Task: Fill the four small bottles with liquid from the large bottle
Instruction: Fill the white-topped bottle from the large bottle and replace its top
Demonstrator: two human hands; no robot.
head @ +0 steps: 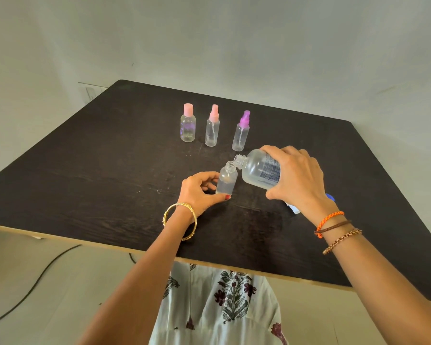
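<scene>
Now pouring from the large bottle into the first of the small ones.

At far left on the dark table (85, 158) stand the three capped bottles: pink flat cap (188, 123), pink sprayer (212, 126), purple sprayer (241, 131), all seemingly empty. Nearer, my left hand (201, 189) pinches the open small bottle (226, 180) upright; it looks partly filled. My right hand (300, 178) wraps the large bottle (259, 169), tipped with its mouth just over the small neck. A blue cap (330, 196) peeks out behind my right wrist. Next I judge: level the big bottle before overflow, cap this one, open another.
</scene>
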